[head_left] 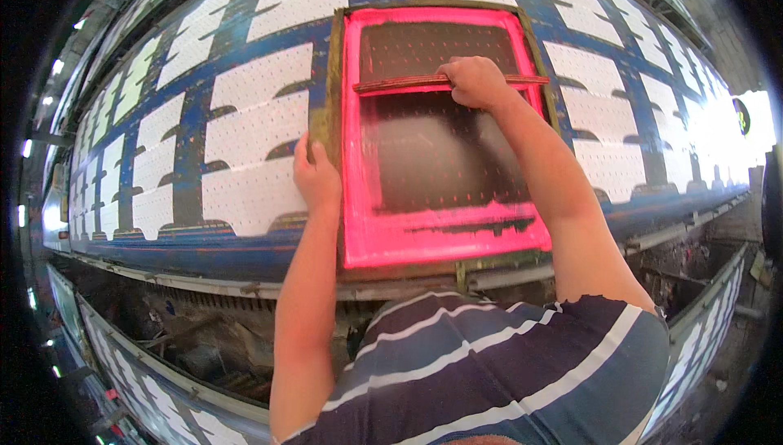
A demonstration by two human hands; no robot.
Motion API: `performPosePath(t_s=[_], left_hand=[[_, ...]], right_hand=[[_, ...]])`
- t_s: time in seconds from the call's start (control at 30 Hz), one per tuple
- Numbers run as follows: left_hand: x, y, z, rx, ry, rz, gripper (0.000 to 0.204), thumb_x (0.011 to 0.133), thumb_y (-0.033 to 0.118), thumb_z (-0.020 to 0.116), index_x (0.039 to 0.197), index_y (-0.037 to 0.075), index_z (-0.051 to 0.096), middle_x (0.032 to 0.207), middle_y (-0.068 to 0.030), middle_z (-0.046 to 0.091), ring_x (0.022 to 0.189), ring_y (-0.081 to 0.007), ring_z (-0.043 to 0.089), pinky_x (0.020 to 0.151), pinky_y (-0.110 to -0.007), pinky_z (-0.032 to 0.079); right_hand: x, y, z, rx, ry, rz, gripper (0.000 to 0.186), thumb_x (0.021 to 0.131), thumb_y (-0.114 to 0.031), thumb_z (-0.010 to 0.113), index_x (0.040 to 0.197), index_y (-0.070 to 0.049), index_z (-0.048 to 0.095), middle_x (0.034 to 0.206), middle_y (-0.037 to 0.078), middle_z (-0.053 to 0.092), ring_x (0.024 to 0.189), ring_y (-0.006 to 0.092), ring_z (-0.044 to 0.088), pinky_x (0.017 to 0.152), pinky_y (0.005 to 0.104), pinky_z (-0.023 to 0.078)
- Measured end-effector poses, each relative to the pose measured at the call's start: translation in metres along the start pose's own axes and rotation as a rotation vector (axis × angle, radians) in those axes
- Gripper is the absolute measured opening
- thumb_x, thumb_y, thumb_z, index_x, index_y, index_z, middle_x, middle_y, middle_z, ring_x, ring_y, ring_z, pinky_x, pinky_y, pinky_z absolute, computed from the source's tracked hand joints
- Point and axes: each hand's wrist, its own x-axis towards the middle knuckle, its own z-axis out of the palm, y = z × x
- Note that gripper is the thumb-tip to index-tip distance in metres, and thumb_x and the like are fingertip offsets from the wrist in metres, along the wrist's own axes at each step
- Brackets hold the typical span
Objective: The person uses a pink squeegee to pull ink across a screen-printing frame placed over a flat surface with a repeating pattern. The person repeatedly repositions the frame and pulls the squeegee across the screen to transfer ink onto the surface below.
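Observation:
A screen printing frame (pixel 325 119) lies flat on the long blue table, its mesh dark in the middle and bordered with bright pink ink. My right hand (pixel 476 84) is closed on a long, narrow squeegee (pixel 400 84), gripping it right of its middle. The squeegee spans the mesh crosswise in the far half of the frame. Small pink marks dot the dark mesh on both sides of it. Along the near side lies a wide band of pink ink (pixel 391 245). My left hand (pixel 316 177) grips the frame's left edge, thumb on top; its other fingers are partly hidden.
White cut pieces (pixel 257 147) with small printed dots lie in rows along the blue table (pixel 192 159), left and right of the frame. A metal rail (pixel 245 287) runs along the table's near edge. Beyond a cluttered gap, another table with white pieces (pixel 147 388) stands at lower left.

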Motion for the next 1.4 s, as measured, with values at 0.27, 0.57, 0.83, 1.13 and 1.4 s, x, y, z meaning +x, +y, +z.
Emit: performPosePath(t_s=[0.27,0.57,0.83,1.13,1.4], left_hand=[[0.008,-0.015,0.008,-0.014,0.013,0.070,0.051,0.112,0.028,0.062,0.152,-0.003,0.065,0.147,-0.0290,0.070,0.138,-0.0450,0.066,0.119,-0.050,0.050],[0.009,-0.015,0.007,0.044,-0.009,0.035,0.057,0.110,0.034,0.066,0.153,-0.002,0.063,0.150,-0.0302,0.067,0.143,-0.0451,0.062,0.122,-0.051,0.048],[0.009,-0.015,0.006,0.046,-0.008,0.017,0.070,0.093,0.041,0.089,0.145,-0.003,0.069,0.135,-0.0270,0.077,0.124,-0.0434,0.074,0.110,-0.050,0.057],[0.014,-0.015,0.002,0.188,-0.015,0.008,0.048,0.089,0.040,0.093,0.112,-0.001,0.085,0.105,-0.0195,0.085,0.101,-0.0362,0.081,0.096,-0.046,0.059],[0.009,-0.006,0.003,0.086,-0.010,-0.106,0.042,0.093,0.031,0.090,0.118,-0.002,0.084,0.109,-0.0147,0.085,0.099,-0.0273,0.079,0.095,-0.042,0.058]], right_hand=[[-0.162,-0.112,-0.009,-0.035,-0.027,0.037,0.043,0.081,-0.008,0.076,0.121,-0.020,0.083,0.111,0.010,0.079,0.106,0.0376,0.078,0.089,0.0521,0.065],[-0.276,-0.193,-0.009,-0.053,0.089,0.038,0.035,0.084,-0.013,0.079,0.119,-0.016,0.082,0.106,0.010,0.076,0.103,0.0333,0.077,0.093,0.0473,0.062],[-0.302,-0.195,-0.007,0.086,0.161,-0.042,0.064,0.090,-0.060,0.083,0.128,-0.009,0.077,0.118,0.015,0.072,0.116,0.0386,0.072,0.101,0.0526,0.057],[-0.345,-0.130,-0.007,0.481,0.151,-0.217,0.048,0.099,-0.050,0.080,0.119,-0.006,0.080,0.130,0.017,0.077,0.124,0.0392,0.071,0.107,0.0510,0.056],[-0.385,-0.012,-0.013,0.355,0.495,0.288,0.039,0.089,-0.013,0.086,0.127,-0.008,0.080,0.137,0.017,0.075,0.126,0.0405,0.070,0.111,0.0516,0.057]])
